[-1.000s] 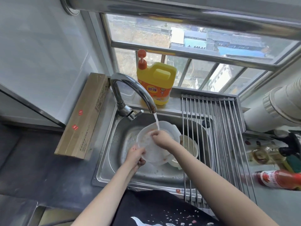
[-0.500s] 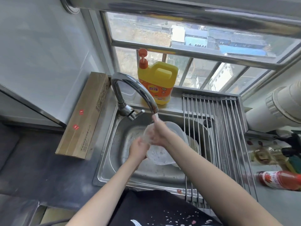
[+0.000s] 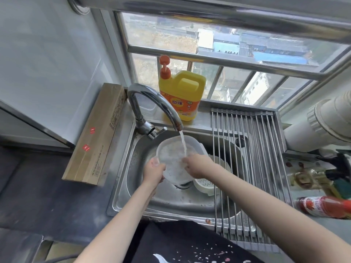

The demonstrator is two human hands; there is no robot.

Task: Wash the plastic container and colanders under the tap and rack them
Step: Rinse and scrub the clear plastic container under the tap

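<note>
A clear plastic container [image 3: 171, 158] is tilted over the steel sink [image 3: 171, 198], right under the curved tap [image 3: 152, 103], whose running water falls into it. My left hand [image 3: 152, 171] grips its near left rim. My right hand [image 3: 195, 165] reaches inside it, fingers against the wet inner wall. A white colander [image 3: 204, 185] lies in the sink below and to the right, partly hidden by the container and my right forearm. The roll-up steel rack [image 3: 247, 168] spans the sink's right half.
A yellow detergent jug [image 3: 182, 95] with an orange pump stands on the sill behind the tap. A long cardboard box [image 3: 96, 137] lies left of the sink. Bottles, one with a red label [image 3: 322, 206], lie on the counter at right. A white pipe [image 3: 322, 122] juts in above them.
The container has dropped slightly and tilted back under the stream. My right hand moved from the tap's mouth down into the container. My left hand kept its hold on the rim.
</note>
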